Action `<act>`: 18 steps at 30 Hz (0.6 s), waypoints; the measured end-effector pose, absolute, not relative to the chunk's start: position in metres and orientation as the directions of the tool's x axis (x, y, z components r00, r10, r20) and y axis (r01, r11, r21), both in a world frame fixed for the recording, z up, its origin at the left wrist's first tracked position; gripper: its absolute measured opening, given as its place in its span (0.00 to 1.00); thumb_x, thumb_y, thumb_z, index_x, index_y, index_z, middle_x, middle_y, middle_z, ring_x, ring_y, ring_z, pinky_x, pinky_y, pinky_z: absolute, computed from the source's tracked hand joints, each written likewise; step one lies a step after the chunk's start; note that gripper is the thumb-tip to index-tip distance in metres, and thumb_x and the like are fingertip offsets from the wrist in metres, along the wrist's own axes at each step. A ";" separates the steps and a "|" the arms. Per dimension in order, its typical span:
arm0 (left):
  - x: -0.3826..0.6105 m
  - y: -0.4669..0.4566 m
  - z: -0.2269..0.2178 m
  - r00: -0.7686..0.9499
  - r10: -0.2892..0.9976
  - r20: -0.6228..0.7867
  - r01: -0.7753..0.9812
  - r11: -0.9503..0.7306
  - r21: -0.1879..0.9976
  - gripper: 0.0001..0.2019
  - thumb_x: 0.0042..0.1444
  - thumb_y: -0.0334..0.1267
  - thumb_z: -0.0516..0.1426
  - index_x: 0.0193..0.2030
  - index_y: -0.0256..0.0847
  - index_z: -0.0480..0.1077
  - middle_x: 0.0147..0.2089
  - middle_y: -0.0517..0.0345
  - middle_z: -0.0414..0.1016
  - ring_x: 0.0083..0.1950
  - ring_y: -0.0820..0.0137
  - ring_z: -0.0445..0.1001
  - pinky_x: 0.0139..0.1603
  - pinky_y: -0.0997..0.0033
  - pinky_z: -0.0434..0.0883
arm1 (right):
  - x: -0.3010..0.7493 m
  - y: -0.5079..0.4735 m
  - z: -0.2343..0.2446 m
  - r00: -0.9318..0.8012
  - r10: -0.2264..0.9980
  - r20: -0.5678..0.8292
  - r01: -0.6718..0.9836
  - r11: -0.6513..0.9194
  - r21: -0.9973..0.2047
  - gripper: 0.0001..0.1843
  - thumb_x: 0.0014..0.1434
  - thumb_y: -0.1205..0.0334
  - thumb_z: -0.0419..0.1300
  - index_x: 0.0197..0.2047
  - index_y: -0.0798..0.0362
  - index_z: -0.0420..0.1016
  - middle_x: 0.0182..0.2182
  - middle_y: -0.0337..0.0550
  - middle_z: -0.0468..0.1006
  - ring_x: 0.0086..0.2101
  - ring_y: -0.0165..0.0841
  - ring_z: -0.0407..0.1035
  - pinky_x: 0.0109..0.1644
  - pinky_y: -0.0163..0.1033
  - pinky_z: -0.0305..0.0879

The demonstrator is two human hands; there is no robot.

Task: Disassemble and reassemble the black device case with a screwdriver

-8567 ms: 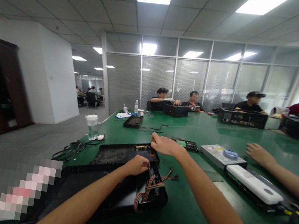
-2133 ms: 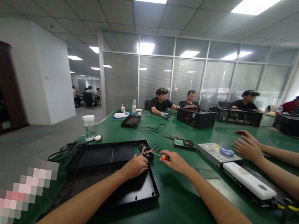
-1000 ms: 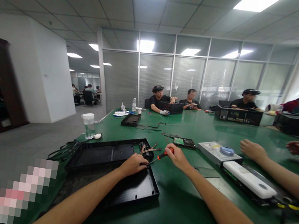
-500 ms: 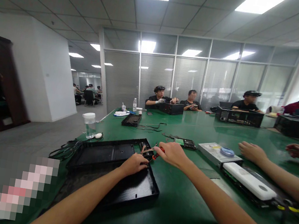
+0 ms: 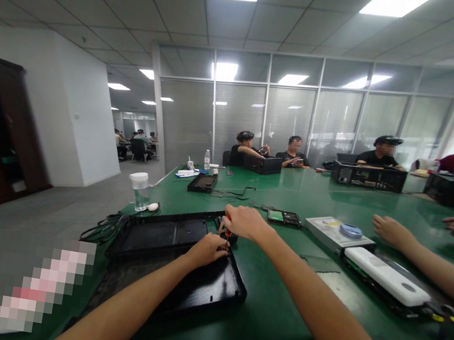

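Note:
My right hand [image 5: 247, 222] is closed around a screwdriver [image 5: 228, 233] with a red-orange handle, held upright with its shaft pointing down. Just below it, my left hand [image 5: 208, 250] has its fingers curled together close to the screwdriver's tip; whatever they pinch is hidden. Under my left hand lies a glossy black plastic panel [image 5: 215, 283] with a raised rim. Behind that, a shallow black casing [image 5: 160, 234] holds some thin wires [image 5: 221, 226] at its right end, partly covered by my right hand.
Black cables [image 5: 108, 227] and a lidded clear jar [image 5: 139, 192] stand on the left. To the right are a hard drive [image 5: 284, 217], a silver drive box [image 5: 335, 233] with a blue roll [image 5: 350, 231], and a long white device [image 5: 386, 276]. Another person's hand [image 5: 392, 230] rests nearby.
My right hand has moved left and the screwdriver has gone from tilted to upright, over my left hand's fingertips. My left hand stays at the black panel. The view has shifted slightly.

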State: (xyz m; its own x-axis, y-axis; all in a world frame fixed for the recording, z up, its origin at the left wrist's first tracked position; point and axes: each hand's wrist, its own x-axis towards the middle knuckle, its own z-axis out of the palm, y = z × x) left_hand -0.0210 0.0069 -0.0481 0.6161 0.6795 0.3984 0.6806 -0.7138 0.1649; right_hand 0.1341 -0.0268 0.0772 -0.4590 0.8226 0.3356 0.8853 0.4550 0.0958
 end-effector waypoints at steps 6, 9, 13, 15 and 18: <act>-0.023 0.007 -0.046 0.628 0.674 0.389 0.677 -0.719 0.155 0.05 0.52 0.37 0.56 0.36 0.41 0.69 0.34 0.59 0.73 0.41 0.69 0.70 0.45 0.73 0.61 | 0.144 -0.025 0.081 -0.432 0.842 0.324 0.900 0.424 0.097 0.30 0.59 0.45 0.38 0.42 0.59 0.71 0.36 0.58 0.75 0.38 0.45 0.70 0.39 0.44 0.60; -0.023 0.007 -0.046 0.618 0.680 0.394 0.684 -0.712 0.158 0.06 0.52 0.37 0.57 0.36 0.41 0.69 0.35 0.60 0.73 0.41 0.69 0.70 0.45 0.73 0.61 | 0.145 -0.022 0.082 -0.480 0.828 0.289 0.873 0.482 0.070 0.29 0.59 0.45 0.38 0.41 0.57 0.71 0.38 0.56 0.75 0.39 0.43 0.69 0.40 0.42 0.60; -0.022 0.008 -0.046 0.617 0.684 0.389 0.685 -0.711 0.162 0.06 0.52 0.37 0.57 0.37 0.41 0.69 0.35 0.59 0.73 0.41 0.69 0.70 0.45 0.72 0.61 | 0.143 -0.016 0.081 -0.401 0.865 0.303 0.911 0.411 0.032 0.34 0.60 0.44 0.34 0.38 0.58 0.73 0.38 0.59 0.75 0.41 0.44 0.69 0.42 0.43 0.59; -0.021 0.007 -0.046 0.613 0.689 0.387 0.689 -0.706 0.164 0.06 0.52 0.37 0.57 0.37 0.41 0.69 0.35 0.59 0.73 0.40 0.69 0.70 0.46 0.72 0.61 | 0.142 -0.013 0.081 -0.445 0.852 0.276 0.886 0.463 -0.002 0.29 0.61 0.48 0.34 0.43 0.56 0.71 0.39 0.55 0.75 0.40 0.41 0.69 0.41 0.42 0.60; -0.021 0.006 -0.044 0.607 0.699 0.378 0.700 -0.695 0.161 0.05 0.52 0.36 0.57 0.37 0.41 0.69 0.35 0.59 0.73 0.41 0.69 0.70 0.46 0.71 0.60 | 0.142 -0.012 0.082 -0.470 0.840 0.270 0.873 0.487 0.004 0.30 0.60 0.46 0.35 0.42 0.56 0.71 0.40 0.54 0.75 0.41 0.42 0.69 0.41 0.42 0.59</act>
